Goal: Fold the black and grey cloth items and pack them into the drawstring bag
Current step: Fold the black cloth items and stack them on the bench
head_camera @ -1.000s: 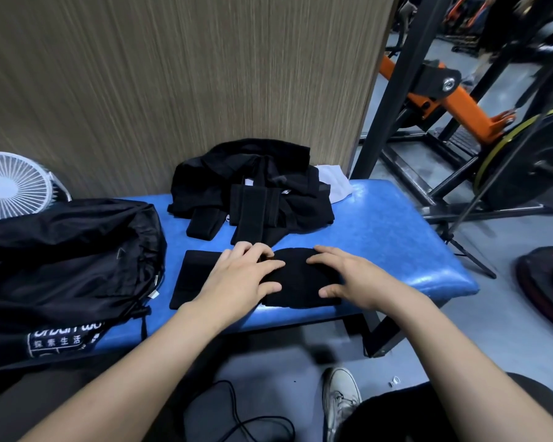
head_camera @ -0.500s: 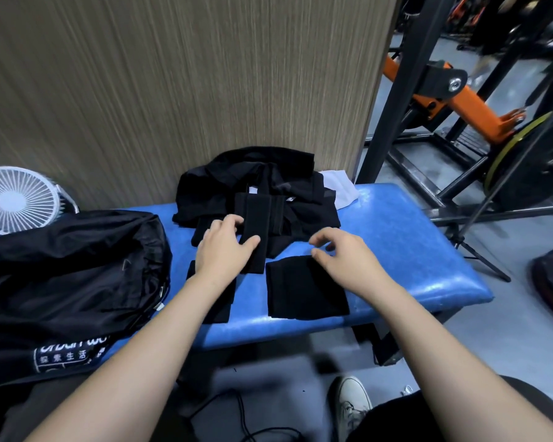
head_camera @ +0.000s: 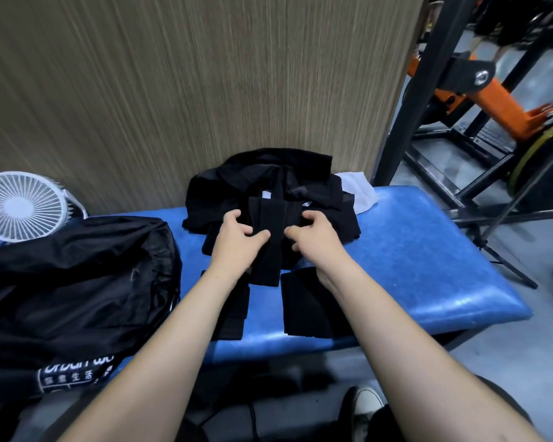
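Observation:
A heap of black cloth lies at the back of the blue padded bench. A long black strip hangs forward off the heap. My left hand pinches its left edge and my right hand grips its right edge. A folded black square rests near the front edge under my right forearm. Another folded black piece lies under my left forearm, mostly hidden. The black drawstring bag with white lettering sprawls at the left of the bench.
A white desk fan stands behind the bag by the wood-grain wall. A white cloth pokes out behind the heap. Black and orange gym equipment fills the right. A cable and my shoe are on the floor below.
Both hands left the folded square near the front edge and moved back to the heap. They have closed on the long black strip, the right hand joining the left.

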Demonstrator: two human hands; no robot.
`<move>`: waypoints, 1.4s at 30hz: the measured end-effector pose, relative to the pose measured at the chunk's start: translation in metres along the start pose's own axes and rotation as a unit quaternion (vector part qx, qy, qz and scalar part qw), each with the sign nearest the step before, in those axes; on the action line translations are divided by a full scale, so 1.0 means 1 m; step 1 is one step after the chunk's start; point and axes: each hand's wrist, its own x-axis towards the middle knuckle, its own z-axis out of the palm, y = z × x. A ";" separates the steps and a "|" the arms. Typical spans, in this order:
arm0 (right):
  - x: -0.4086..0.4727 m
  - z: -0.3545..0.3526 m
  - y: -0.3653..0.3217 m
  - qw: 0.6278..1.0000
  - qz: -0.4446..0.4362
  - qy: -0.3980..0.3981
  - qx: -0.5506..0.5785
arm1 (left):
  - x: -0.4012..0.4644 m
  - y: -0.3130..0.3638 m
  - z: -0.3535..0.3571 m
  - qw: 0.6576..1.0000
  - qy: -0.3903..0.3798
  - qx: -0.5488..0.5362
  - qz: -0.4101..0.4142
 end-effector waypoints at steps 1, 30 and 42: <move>-0.001 0.000 -0.001 0.999 0.020 -0.003 0.037 | 0.001 0.001 -0.001 1.000 -0.005 -0.028 -0.006; -0.022 -0.006 -0.006 0.996 -0.045 -0.041 0.064 | -0.015 0.017 -0.036 0.984 0.021 -0.153 0.090; -0.036 -0.006 -0.012 0.962 -0.147 -0.153 0.172 | -0.036 0.011 -0.064 0.946 -0.009 -0.325 0.013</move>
